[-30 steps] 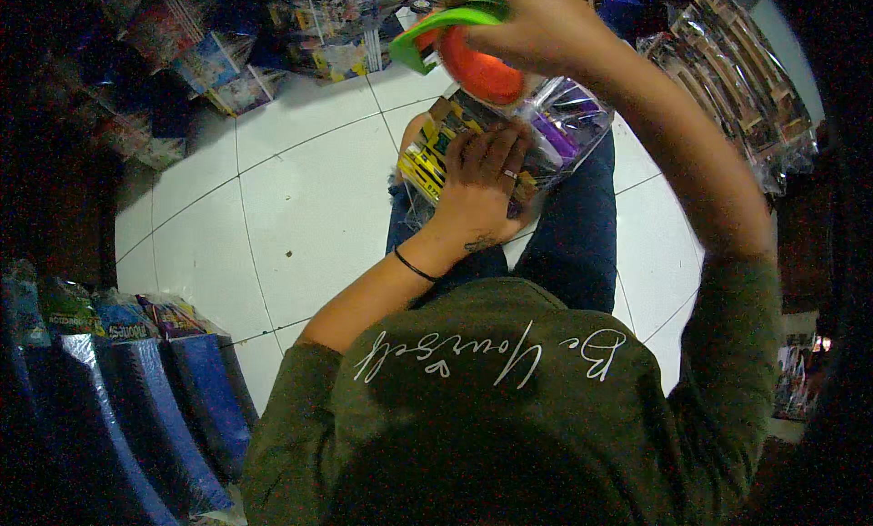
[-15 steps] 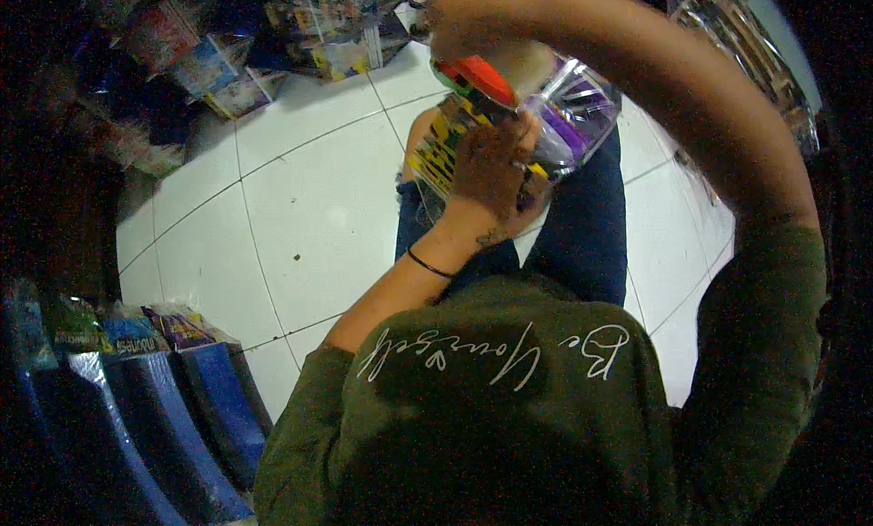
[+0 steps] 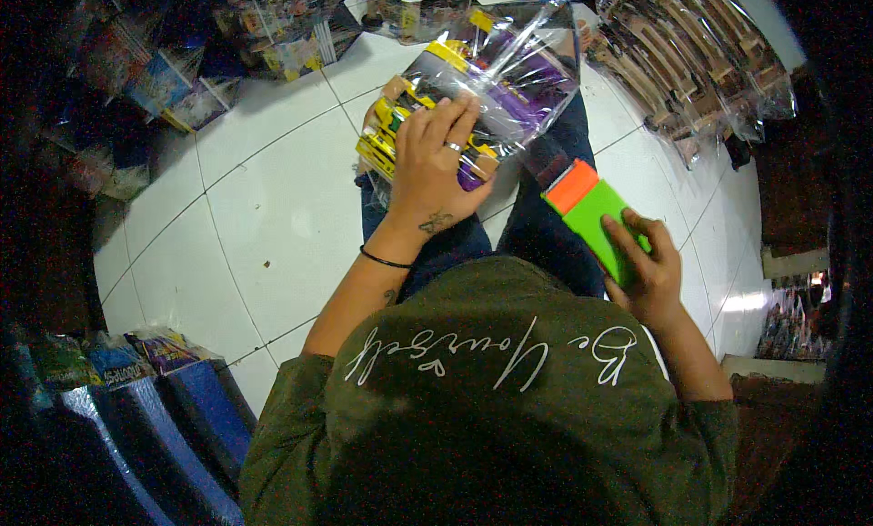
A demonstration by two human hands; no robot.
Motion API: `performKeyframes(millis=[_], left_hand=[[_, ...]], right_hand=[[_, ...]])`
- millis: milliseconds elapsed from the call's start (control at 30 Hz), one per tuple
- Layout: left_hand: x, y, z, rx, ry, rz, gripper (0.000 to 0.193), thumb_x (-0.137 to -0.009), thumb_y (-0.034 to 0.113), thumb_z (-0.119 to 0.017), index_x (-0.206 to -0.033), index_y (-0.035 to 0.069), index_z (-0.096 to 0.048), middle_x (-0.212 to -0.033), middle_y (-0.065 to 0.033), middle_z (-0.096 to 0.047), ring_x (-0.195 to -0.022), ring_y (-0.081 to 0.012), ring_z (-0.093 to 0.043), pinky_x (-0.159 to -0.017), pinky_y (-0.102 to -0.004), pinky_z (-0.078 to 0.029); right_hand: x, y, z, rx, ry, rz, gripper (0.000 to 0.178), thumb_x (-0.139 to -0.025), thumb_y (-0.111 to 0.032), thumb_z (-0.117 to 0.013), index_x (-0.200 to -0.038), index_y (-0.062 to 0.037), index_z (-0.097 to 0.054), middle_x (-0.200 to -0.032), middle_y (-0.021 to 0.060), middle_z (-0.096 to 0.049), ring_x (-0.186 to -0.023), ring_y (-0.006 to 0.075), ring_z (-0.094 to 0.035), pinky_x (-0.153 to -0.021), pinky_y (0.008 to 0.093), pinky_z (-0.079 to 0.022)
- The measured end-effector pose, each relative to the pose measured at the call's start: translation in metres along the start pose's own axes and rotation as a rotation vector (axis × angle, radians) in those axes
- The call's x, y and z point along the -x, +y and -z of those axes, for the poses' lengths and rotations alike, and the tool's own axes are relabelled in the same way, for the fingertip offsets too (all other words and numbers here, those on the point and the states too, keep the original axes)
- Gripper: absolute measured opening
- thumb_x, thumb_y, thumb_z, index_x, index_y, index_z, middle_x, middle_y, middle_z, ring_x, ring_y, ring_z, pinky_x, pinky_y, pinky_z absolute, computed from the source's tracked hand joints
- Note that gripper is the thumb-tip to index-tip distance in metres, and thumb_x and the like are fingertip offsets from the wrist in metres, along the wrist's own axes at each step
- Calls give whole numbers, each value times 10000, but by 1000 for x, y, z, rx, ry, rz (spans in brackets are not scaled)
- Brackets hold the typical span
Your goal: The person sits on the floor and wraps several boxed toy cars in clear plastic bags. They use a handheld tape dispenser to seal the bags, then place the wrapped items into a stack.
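A bundle of yellow, black and purple-grey packs in clear plastic (image 3: 532, 76) rests tilted over my knees. My left hand (image 3: 436, 140) holds it by its near side, fingers closed over the top. To the right, my right hand (image 3: 647, 262) grips a bright green block-shaped hand tool with an orange end (image 3: 596, 217). A dark piece shows at the tool's orange tip, close to the bundle's lower right corner; I cannot make out what it is. The fingers of my right hand wrap the tool's side, partly hiding it.
Plastic-wrapped stacks of printed packs (image 3: 291, 21) line the far left. Brown plastic-wrapped bundles (image 3: 696, 58) lie at the far right. Blue-sided stacks (image 3: 186, 408) stand at the near left. White floor tiles (image 3: 259, 217) lie between them.
My right hand has come down from the far side to the right, bringing the green and orange tool along. The bundle has shifted slightly left and away, with my left hand still on it.
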State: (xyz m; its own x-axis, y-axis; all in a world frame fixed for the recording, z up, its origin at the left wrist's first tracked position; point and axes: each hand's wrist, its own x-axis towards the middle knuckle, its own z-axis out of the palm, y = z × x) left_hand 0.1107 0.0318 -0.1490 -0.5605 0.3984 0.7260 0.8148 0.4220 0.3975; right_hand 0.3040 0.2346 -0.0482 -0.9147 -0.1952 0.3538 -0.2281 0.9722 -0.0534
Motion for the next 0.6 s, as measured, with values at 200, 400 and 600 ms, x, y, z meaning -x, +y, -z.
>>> performKeyframes(millis=[200,400,600], left_hand=[[0,8,11,-100,-30,-43,826,-605,271,-769,-1340,80,-444,-1312,-101,-462,-1206,-309,-419,-1050,-484,-275],[-19,38,5,-885,-238,-529,600,-852,186,-431,-1437,89,-341,-1562,-73,-147,-1447,-229,-114,-1144,-501,41],[8,41,-52,-1388,-840,-752,578,-906,232,-346,-1415,-41,-320,-1523,-174,-222,-1430,-307,-132,-1165,-458,-27]], right_hand=[[-27,14,-47,96,-174,8,684,-625,-151,-731,-1271,-84,-515,-1166,150,-528,-905,329,-547,-721,401,-518],[-60,14,-56,41,-746,-320,447,-736,-59,-599,-1173,14,-536,-1171,149,-535,-877,377,-585,-691,490,-522],[38,122,-99,-53,306,-368,466,-694,-70,-639,-1155,-51,-577,-1246,142,-488,-1034,355,-559,-870,418,-482]])
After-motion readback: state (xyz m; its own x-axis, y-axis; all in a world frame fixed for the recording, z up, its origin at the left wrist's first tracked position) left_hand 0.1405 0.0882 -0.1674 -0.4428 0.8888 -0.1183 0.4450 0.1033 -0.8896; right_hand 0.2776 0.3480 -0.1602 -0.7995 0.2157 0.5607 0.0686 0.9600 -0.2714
